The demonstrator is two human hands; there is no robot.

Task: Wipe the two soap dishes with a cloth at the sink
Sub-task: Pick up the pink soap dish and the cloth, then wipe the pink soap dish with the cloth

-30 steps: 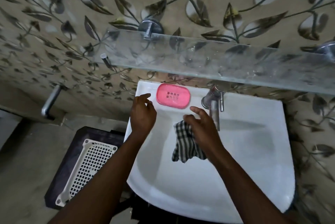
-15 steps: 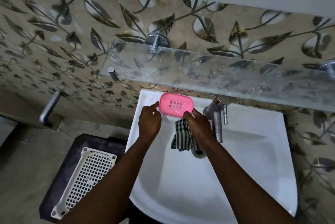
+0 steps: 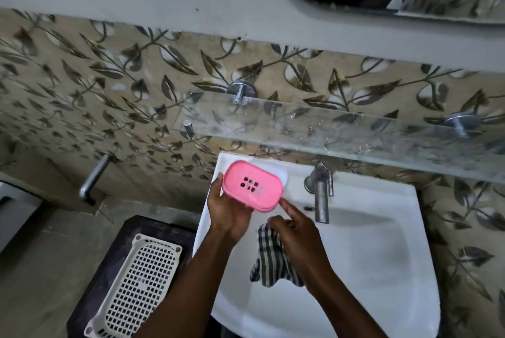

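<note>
A pink oval soap dish with drain holes is lifted off the back left corner of the white sink, tilted toward me. My left hand grips it from below and the left side. My right hand holds a black-and-white checked cloth, which hangs over the basin; one finger of that hand touches the dish's right lower edge. Only one soap dish is in view.
A metal tap juts over the basin right of the dish. A glass shelf on chrome pegs runs above the sink. A white perforated basket lies on a dark stool at lower left. A mirror edge shows at top right.
The dish lay on the sink's back rim; my left hand has taken hold of it and raised it. My right hand with the cloth stayed close beside it. The camera tilted up.
</note>
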